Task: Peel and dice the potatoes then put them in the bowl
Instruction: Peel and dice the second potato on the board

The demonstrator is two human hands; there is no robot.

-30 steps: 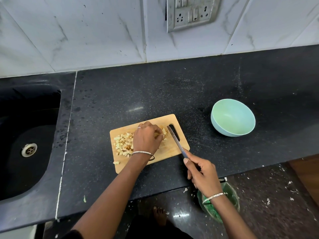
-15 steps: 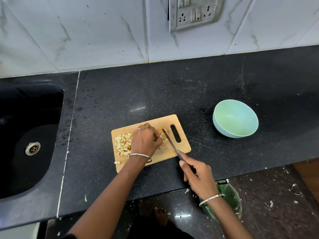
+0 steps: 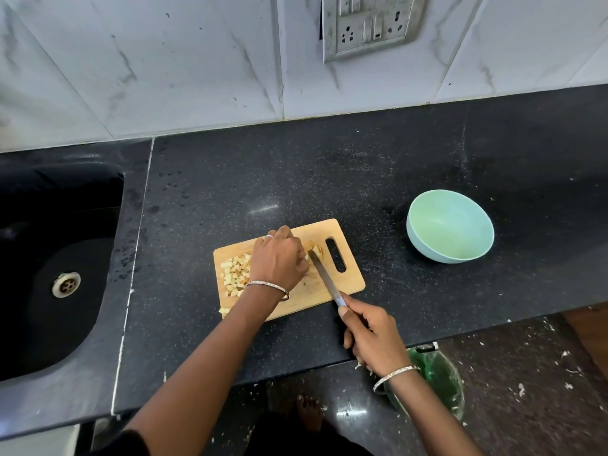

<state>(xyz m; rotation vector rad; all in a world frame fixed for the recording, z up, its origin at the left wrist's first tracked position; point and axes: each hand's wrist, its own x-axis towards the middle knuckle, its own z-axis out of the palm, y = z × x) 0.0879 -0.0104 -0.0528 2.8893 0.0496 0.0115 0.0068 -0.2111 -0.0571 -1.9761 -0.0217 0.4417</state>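
Note:
A wooden cutting board [image 3: 348, 284] lies on the black counter. A pile of diced potato [image 3: 235, 274] sits on its left half. My left hand [image 3: 279, 261] curls its fingers over a remaining potato piece [image 3: 316, 250] near the board's handle slot, hiding most of it. My right hand [image 3: 371, 334] grips the handle of a knife [image 3: 324, 278], whose blade lies across the board with its tip at the potato piece. A pale green bowl [image 3: 450, 230] stands to the right, with nothing in it.
A black sink [image 3: 49, 274] with a metal drain is set in the counter at the left. One potato cube [image 3: 224, 311] lies at the board's front left corner. A green bin [image 3: 441, 383] stands on the floor below the counter edge. A wall socket [image 3: 368, 24] sits above.
The knife blade has shifted left across the board, closer to my left hand and the potato piece. My left hand has stayed on the piece.

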